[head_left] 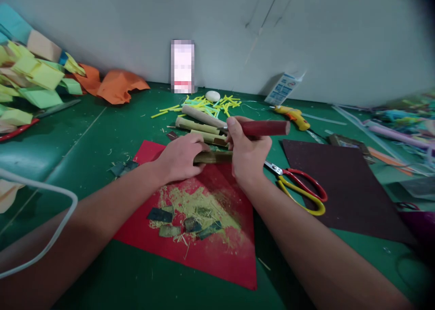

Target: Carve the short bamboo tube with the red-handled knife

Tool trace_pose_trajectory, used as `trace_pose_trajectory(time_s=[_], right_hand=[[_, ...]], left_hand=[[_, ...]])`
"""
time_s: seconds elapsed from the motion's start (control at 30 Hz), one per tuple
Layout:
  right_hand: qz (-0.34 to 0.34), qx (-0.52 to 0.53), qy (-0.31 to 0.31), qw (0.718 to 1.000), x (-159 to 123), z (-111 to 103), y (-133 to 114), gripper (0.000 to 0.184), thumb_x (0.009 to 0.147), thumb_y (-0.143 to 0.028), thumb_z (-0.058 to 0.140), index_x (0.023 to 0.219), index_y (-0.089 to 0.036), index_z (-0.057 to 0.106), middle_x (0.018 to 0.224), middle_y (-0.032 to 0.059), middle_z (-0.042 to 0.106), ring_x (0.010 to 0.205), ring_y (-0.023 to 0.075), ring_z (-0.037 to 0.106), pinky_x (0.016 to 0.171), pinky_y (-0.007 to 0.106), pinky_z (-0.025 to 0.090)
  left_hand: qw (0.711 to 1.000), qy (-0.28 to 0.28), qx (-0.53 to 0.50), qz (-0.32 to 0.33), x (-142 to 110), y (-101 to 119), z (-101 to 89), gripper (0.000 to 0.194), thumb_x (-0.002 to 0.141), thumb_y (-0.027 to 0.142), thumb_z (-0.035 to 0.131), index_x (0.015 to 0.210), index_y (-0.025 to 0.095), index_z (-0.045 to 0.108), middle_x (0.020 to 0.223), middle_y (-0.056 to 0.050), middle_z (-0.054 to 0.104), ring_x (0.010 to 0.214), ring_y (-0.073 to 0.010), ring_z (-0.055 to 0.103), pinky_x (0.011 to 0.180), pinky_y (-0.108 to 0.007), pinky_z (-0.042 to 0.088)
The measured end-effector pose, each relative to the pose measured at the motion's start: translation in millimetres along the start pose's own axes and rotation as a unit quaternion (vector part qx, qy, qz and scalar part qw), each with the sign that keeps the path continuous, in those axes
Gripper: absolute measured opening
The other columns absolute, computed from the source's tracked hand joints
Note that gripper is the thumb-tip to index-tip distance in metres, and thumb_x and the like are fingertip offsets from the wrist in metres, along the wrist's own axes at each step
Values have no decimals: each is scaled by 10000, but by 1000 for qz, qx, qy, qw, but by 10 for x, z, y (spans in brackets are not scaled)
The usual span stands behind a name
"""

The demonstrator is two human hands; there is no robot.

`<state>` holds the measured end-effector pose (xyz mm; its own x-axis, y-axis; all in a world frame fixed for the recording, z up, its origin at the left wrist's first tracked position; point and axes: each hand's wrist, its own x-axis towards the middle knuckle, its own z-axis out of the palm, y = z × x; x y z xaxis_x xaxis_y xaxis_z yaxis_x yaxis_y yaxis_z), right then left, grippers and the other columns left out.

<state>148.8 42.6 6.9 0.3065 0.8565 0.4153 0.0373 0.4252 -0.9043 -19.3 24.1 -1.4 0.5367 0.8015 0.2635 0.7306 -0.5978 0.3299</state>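
My left hand (183,158) is wrapped round the left end of a greenish-brown bamboo piece (217,157), which lies level above a red sheet (227,262). In my right hand (249,149) is a carving tool with a dark red handle (267,128). Its short metal tip points left, over the other pieces; the blade's exact shape is hard to make out. The bamboo's right end meets the lower side of my right hand. Just beyond lie more bamboo pieces (199,125). Pale shavings (190,196) and dark flat bits (193,224) are scattered on the red sheet.
Scissors (302,187) lie to the right, partly on a dark sheet (346,187). Behind them is a yellow glue gun (294,116). Yellow strips (227,104) and a lit phone (182,67) are at the wall. Coloured paper (37,76) is heaped left; a white cable (64,224) loops nearby.
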Motion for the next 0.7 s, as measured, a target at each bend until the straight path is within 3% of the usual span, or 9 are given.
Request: trace_pose_trajectory(time_s=[0.13,0.27,0.4,0.53,0.7], right_hand=[[5,-12,-14,1000,35,-20,29,241,810,-461,723,863,-231,675,677,-10,623,507,124,543,488,299,489],[-1,-1,-41,999,50,-40,46,272,762,-395,771,937,-239,632,768,-24,649,560,117,596,586,297,543],[9,-17,-52,998,36,-21,22,296,745,-313,749,981,-236,588,731,-47,630,584,126,627,616,297,552],[18,-54,-31,998,-2,-15,6,240,769,-342,733,857,-236,537,599,-70,562,486,126,556,498,281,472],[-3,-72,-15,997,-27,-44,2,224,802,-367,690,721,-224,538,600,-46,538,590,138,567,620,311,508]], left_hand=[[1000,9,-4,2,5,-19,5,341,773,259,672,1102,172,689,1054,-81,619,1034,-254,600,903,-395,510],[1000,7,1,2,10,-22,-3,313,775,256,676,1079,184,696,1026,-74,604,1017,-257,595,889,-399,507],[1000,1,2,8,19,-15,-13,308,786,259,679,1081,170,692,1030,-82,612,1018,-259,595,885,-398,504],[1000,4,2,14,16,-15,-6,311,793,264,680,1089,170,689,1030,-83,616,1013,-254,596,879,-393,503],[1000,0,18,14,12,-6,-10,327,799,274,678,1110,176,681,1049,-81,623,1022,-248,597,871,-377,505]])
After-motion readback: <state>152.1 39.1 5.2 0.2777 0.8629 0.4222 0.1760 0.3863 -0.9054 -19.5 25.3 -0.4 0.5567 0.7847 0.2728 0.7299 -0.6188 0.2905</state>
